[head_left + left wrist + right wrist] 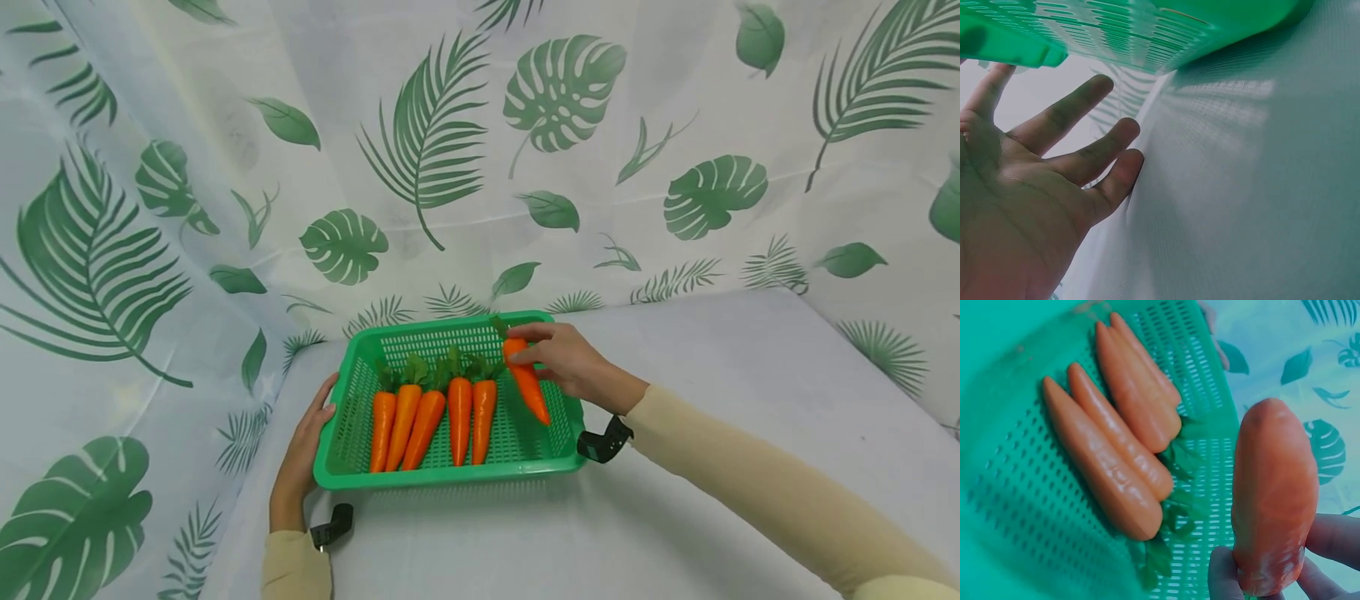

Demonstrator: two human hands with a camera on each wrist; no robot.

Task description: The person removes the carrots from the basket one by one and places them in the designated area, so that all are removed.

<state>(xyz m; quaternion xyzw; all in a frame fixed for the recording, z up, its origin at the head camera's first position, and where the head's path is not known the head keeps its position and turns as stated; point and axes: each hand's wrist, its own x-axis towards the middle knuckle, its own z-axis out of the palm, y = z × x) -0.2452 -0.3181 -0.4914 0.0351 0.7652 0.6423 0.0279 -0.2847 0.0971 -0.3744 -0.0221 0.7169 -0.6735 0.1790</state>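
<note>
Right hand (573, 362) pinches an orange toy carrot (527, 385) near its leafy end, fingers (1335, 540) curled round the thick part, holding it tilted over the right side of the green basket (341, 479), tip pointing toward the near rim. Five more carrots (431, 417) lie side by side on the basket floor, greens toward the far wall. Left hand (300, 462) rests flat against the basket's left wall on the white-clothed table (675, 517), fingers (1085, 100) straight and spread, gripping nothing.
</note>
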